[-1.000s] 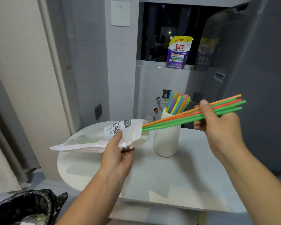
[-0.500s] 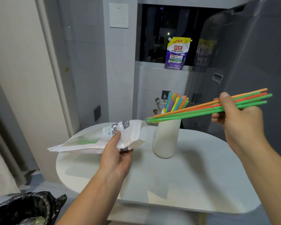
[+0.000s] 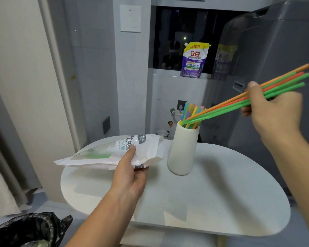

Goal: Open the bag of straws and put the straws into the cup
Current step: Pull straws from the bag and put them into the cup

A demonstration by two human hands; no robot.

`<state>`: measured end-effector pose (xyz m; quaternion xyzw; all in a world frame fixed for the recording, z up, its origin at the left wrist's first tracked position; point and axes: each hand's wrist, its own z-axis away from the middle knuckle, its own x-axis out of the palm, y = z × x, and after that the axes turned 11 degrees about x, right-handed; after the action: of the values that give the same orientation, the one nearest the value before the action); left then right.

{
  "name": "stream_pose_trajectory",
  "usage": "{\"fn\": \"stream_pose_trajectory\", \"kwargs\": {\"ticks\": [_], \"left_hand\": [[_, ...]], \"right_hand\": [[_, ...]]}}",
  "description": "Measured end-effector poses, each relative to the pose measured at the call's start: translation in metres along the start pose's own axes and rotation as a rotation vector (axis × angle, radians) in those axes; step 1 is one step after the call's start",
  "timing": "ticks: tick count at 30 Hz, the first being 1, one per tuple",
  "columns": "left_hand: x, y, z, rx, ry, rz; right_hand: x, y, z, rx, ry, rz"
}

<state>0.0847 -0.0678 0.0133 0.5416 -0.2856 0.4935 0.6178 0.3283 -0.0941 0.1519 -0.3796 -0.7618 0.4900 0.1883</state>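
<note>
Straws (image 3: 221,110), a small bunch of green, orange and red ones, are pinched in the right hand (image 3: 273,111) between thumb and curled fingers. They slant down to the left, upper ends high at the right, lower tips at the mouth of the cup (image 3: 183,150). Whether those tips are already past the rim is not clear. More straws in mixed colours (image 3: 191,113) stand in the cup, which is upright near the far edge of the table (image 3: 221,202), about midway along it.

The left hand (image 3: 130,177) holds the bag (image 3: 114,152) from below, thumb pressed on top and fingers curled under it. The bag lies roughly level above the far left part of the table, its open, crumpled end toward the cup and just beside it, not touching. Something green shows through its clear panel.

A bin lined with a black bag (image 3: 25,229) sits on the floor off the near left corner. A purple pouch (image 3: 194,59) stands on the window ledge behind the table, and a grey appliance (image 3: 275,50) rises beyond the far right edge.
</note>
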Motion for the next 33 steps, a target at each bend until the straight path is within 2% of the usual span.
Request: {"fn": "stream_pose_trajectory", "kwargs": {"ticks": [19,33], "left_hand": [[-0.002,-0.001,0.003,-0.019,-0.006,-0.008],[-0.003,-0.005,0.005,-0.015,-0.024,-0.032]], "right_hand": [[0.041,-0.012,-0.021,-0.033,-0.112,0.298],[0.080,0.011,-0.022,0.030,-0.327,0.502]]}}
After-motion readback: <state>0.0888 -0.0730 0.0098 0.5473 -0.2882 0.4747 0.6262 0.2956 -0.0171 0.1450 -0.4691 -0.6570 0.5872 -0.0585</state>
